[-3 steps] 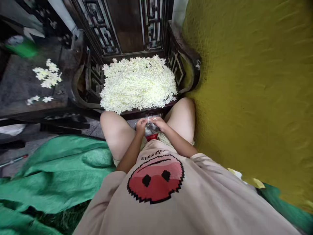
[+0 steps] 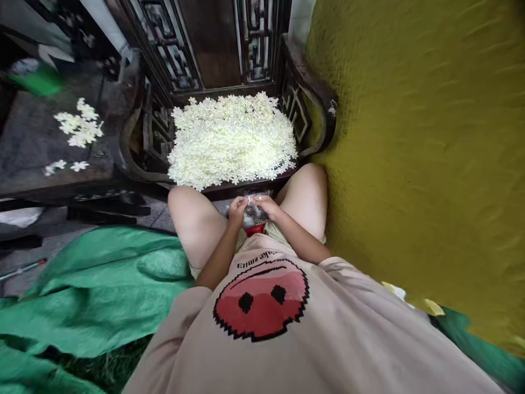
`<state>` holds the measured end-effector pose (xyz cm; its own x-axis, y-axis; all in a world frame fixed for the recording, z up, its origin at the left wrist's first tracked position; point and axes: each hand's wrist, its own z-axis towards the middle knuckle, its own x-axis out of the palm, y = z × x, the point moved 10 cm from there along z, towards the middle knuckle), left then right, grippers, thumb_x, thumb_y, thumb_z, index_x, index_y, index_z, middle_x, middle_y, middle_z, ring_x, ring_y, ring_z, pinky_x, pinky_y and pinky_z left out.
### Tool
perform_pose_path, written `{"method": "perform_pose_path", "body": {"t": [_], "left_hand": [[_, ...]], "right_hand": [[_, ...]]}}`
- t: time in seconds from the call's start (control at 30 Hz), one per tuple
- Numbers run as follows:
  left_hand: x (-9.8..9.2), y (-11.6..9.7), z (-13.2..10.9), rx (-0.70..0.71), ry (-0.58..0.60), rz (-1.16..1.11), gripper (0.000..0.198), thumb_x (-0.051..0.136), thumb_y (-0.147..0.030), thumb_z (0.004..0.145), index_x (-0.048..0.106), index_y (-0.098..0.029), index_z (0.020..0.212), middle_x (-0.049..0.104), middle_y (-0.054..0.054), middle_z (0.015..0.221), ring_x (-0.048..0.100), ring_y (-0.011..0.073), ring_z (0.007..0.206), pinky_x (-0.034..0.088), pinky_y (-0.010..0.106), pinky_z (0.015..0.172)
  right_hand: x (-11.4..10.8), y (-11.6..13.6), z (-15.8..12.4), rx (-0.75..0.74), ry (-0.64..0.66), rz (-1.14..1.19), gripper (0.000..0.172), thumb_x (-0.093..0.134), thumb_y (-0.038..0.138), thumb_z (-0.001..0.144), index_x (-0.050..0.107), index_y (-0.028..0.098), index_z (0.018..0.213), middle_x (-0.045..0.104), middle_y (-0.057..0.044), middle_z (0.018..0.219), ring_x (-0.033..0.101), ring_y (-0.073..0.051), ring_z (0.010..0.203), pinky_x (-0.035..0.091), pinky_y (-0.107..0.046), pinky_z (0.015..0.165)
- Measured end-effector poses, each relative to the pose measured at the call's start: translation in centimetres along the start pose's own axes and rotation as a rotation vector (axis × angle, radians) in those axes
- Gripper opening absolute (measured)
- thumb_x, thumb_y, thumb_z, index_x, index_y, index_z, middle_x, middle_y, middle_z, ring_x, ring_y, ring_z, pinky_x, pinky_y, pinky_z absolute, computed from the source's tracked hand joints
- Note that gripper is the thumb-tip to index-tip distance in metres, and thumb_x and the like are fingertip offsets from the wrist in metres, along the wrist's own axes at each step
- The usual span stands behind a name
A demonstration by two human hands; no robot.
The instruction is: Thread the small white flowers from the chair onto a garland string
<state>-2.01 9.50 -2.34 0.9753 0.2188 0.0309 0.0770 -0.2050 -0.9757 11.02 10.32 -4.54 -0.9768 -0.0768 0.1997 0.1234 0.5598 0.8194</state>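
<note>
Between my knees, my left hand (image 2: pixel 237 208) and my right hand (image 2: pixel 267 206) meet fingertip to fingertip. A small white flower (image 2: pixel 249 201) shows where they meet, pinched by the fingers of both; its finer detail is too small to make out. More white petals show at the fingers of my right hand. Just beyond my hands, a thick heap of white flowers (image 2: pixel 232 142) covers the seat of a dark wooden chair (image 2: pixel 324 123). Below my hands is a greyish patch flecked with white, with something red (image 2: pixel 255 229) at my lap.
To the left, a dark wooden table (image 2: pixel 24 142) holds a small cluster of white flowers (image 2: pixel 82 125) and a green container (image 2: pixel 39 79). Green sacking (image 2: pixel 110 273) lies on the floor at my left, with dark green stuff under it. A mustard-yellow wall (image 2: pixel 422 153) rises close on my right.
</note>
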Motion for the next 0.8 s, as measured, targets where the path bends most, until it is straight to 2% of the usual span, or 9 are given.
{"method": "perform_pose_path", "body": {"t": [0.17, 0.37, 0.57, 0.8], "left_hand": [[-0.1, -0.7, -0.3, 0.093, 0.002, 0.073, 0.017, 0.065, -0.034, 0.068, 0.062, -0.018, 0.072, 0.056, 0.0, 0.067, 0.048, 0.012, 0.064, 0.039, 0.025, 0.065], [-0.2, -2.0, -0.5, 0.204, 0.015, 0.143, 0.017, 0.066, -0.032, 0.068, 0.068, -0.016, 0.072, 0.057, 0.002, 0.069, 0.049, 0.0122, 0.064, 0.04, 0.026, 0.065], [0.0, -1.4, -0.1, 0.159, 0.017, 0.12, 0.016, 0.066, -0.031, 0.068, 0.071, -0.016, 0.074, 0.061, 0.003, 0.069, 0.053, 0.0135, 0.066, 0.042, 0.028, 0.067], [0.4, 0.1, 0.3, 0.05, 0.03, 0.015, 0.017, 0.068, -0.031, 0.066, 0.068, -0.015, 0.073, 0.065, 0.004, 0.074, 0.058, 0.0151, 0.072, 0.045, 0.03, 0.075]], "right_hand": [[-0.1, -0.6, 0.1, 0.042, 0.022, 0.082, 0.031, 0.079, 0.038, 0.057, 0.066, 0.014, 0.073, 0.052, 0.005, 0.051, 0.032, -0.005, 0.044, 0.022, -0.021, 0.045], [-0.1, -0.8, 0.3, 0.063, 0.036, 0.207, 0.029, 0.079, 0.033, 0.059, 0.063, 0.014, 0.073, 0.049, 0.007, 0.05, 0.029, -0.003, 0.041, 0.019, -0.02, 0.042], [0.0, -1.3, 0.4, 0.11, 0.036, 0.231, 0.026, 0.077, 0.031, 0.066, 0.058, 0.014, 0.073, 0.045, 0.008, 0.05, 0.03, -0.002, 0.04, 0.021, -0.019, 0.04], [0.1, -1.5, 0.5, 0.119, 0.065, 0.244, 0.026, 0.076, 0.031, 0.067, 0.058, 0.015, 0.075, 0.046, 0.007, 0.052, 0.029, -0.003, 0.04, 0.022, -0.019, 0.04]]}}
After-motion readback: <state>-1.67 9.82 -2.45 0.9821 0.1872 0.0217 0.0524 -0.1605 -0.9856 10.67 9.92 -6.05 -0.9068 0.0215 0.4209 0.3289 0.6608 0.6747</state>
